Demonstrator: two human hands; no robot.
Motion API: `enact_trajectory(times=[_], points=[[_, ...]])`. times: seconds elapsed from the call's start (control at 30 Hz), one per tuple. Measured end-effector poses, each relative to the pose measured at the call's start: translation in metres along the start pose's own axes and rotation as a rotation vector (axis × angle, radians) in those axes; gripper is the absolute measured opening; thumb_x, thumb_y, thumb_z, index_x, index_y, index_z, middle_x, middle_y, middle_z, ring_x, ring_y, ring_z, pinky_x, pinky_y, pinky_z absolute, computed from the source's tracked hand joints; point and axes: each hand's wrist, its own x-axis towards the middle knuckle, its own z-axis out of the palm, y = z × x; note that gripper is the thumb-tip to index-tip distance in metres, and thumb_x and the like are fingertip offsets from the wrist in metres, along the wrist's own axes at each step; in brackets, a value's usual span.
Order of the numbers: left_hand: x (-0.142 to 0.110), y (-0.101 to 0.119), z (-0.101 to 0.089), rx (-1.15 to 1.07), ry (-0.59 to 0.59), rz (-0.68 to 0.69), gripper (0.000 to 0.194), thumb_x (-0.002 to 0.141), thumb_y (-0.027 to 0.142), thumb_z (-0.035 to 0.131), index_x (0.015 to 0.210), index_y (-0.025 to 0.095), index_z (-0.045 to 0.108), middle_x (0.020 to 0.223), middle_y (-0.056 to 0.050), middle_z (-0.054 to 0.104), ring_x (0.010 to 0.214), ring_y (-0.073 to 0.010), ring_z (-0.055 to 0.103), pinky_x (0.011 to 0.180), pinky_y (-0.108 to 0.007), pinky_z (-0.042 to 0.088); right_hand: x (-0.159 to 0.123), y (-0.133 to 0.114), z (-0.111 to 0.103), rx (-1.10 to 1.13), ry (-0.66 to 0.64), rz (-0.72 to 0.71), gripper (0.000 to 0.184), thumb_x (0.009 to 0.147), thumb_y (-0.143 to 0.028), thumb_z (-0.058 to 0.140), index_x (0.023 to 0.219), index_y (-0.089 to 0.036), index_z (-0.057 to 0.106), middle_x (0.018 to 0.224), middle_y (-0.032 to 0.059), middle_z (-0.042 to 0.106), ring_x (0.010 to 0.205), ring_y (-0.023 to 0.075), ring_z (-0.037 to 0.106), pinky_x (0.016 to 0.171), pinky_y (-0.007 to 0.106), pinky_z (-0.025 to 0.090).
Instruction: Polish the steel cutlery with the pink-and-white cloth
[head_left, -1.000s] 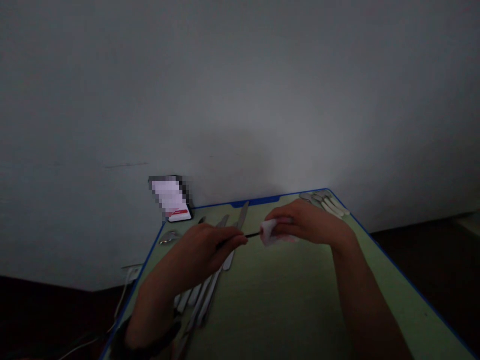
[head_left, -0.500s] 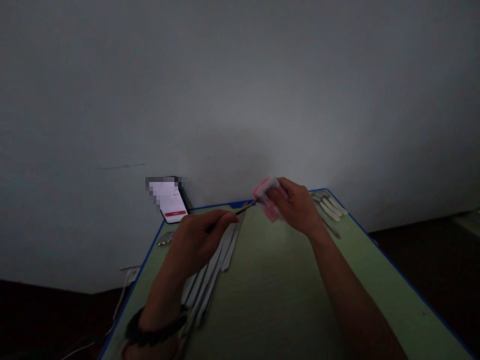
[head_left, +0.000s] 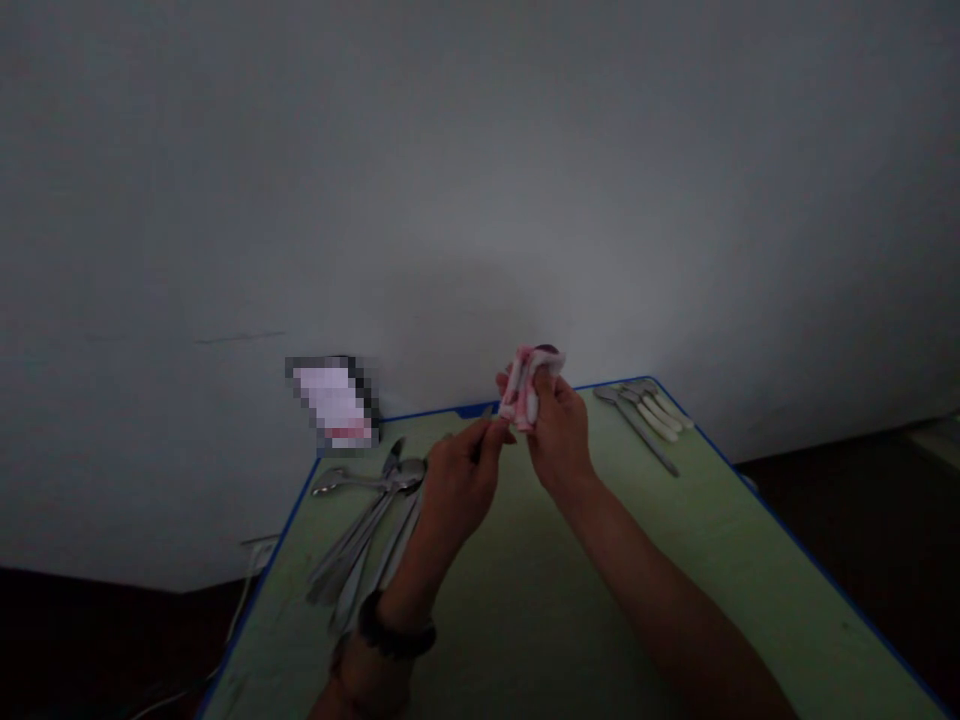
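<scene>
My left hand [head_left: 461, 475] is closed, pinching the handle end of a metal spoon at the middle of the table's far side. Above the folded cloth, the spoon's dark rounded bowl [head_left: 547, 349] peeks out. My right hand [head_left: 559, 430] grips this pink and white cloth [head_left: 519, 395] around the spoon, thumb pressed on the front. Most of the spoon is hidden by the cloth and fingers. Left of my left hand lies a loose pile of metal spoons and other cutlery [head_left: 367, 530], partly covered by my forearm.
The green table [head_left: 525, 600] has a blue edge and stands against a grey wall. At the far right lie a long metal spoon [head_left: 646, 442] and several white-handled pieces [head_left: 658, 420]. A phone [head_left: 334, 400] leans on the wall at the far left. A white cable hangs beyond the left edge.
My left hand has moved right, close to my right hand, uncovering more of the cutlery pile. The cloth now wraps farther up the spoon, and its bowl shows above.
</scene>
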Motion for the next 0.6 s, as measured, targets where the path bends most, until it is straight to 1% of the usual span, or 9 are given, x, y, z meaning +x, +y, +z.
enact_trajectory(times=[0.07,0.17,0.23,0.33,0.4,0.47,0.6], points=[[0.002,-0.005,0.004,-0.001,0.002,-0.005,0.04,0.092,0.037,0.034,0.075,0.016,0.063,0.057,0.001,0.056,0.052,-0.0115,0.051,0.05,-0.02,0.035,-0.005,0.002,0.003,-0.001,-0.034,0.05,0.042,0.08,-0.054,0.046,0.092,-0.017,0.06,0.079,0.0071,0.067,0.062,0.0139,0.06,0.048,0.023,0.043],[0.005,-0.01,0.005,0.003,-0.012,-0.002,0.04,0.093,0.036,0.032,0.072,0.015,0.059,0.057,0.001,0.054,0.053,-0.0119,0.049,0.053,-0.021,0.035,-0.008,0.006,0.005,-0.028,-0.051,0.109,0.04,0.078,-0.053,0.05,0.091,-0.016,0.06,0.077,0.0061,0.067,0.059,0.0123,0.058,0.045,0.021,0.041],[0.006,-0.011,0.003,0.002,-0.041,0.003,0.04,0.093,0.037,0.032,0.073,0.016,0.059,0.058,0.001,0.054,0.055,-0.0123,0.051,0.055,-0.021,0.036,-0.007,0.008,0.005,-0.032,-0.05,0.13,0.041,0.077,-0.053,0.051,0.092,-0.016,0.059,0.074,0.005,0.066,0.055,0.0115,0.056,0.044,0.021,0.04],[0.004,-0.008,-0.001,-0.017,-0.11,0.006,0.04,0.093,0.039,0.031,0.076,0.017,0.06,0.061,0.001,0.056,0.056,-0.0127,0.053,0.056,-0.021,0.037,-0.001,0.006,0.002,-0.019,-0.041,0.131,0.041,0.079,-0.053,0.047,0.094,-0.016,0.058,0.074,0.0043,0.065,0.05,0.0106,0.054,0.043,0.022,0.04],[0.001,-0.004,-0.003,-0.029,-0.162,0.002,0.04,0.093,0.04,0.031,0.078,0.018,0.061,0.06,0.002,0.055,0.054,-0.0124,0.052,0.055,-0.021,0.037,0.005,0.003,-0.003,-0.016,-0.006,0.077,0.041,0.081,-0.053,0.044,0.095,-0.017,0.058,0.076,0.0042,0.065,0.05,0.0103,0.053,0.044,0.023,0.04],[-0.001,-0.001,-0.005,-0.043,-0.203,-0.005,0.04,0.093,0.04,0.031,0.079,0.018,0.062,0.057,0.003,0.052,0.052,-0.0119,0.051,0.054,-0.021,0.037,0.01,-0.003,-0.011,-0.042,0.028,-0.019,0.039,0.081,-0.052,0.046,0.096,-0.018,0.058,0.078,0.0036,0.064,0.052,0.0103,0.054,0.046,0.023,0.041],[-0.001,0.0,-0.013,-0.124,-0.288,0.001,0.04,0.093,0.041,0.032,0.079,0.018,0.061,0.053,0.005,0.044,0.049,-0.0104,0.046,0.051,-0.02,0.035,0.015,-0.016,-0.025,-0.227,0.016,-0.218,0.037,0.079,-0.051,0.051,0.096,-0.019,0.06,0.071,0.0,0.06,0.051,0.0096,0.05,0.045,0.022,0.039]])
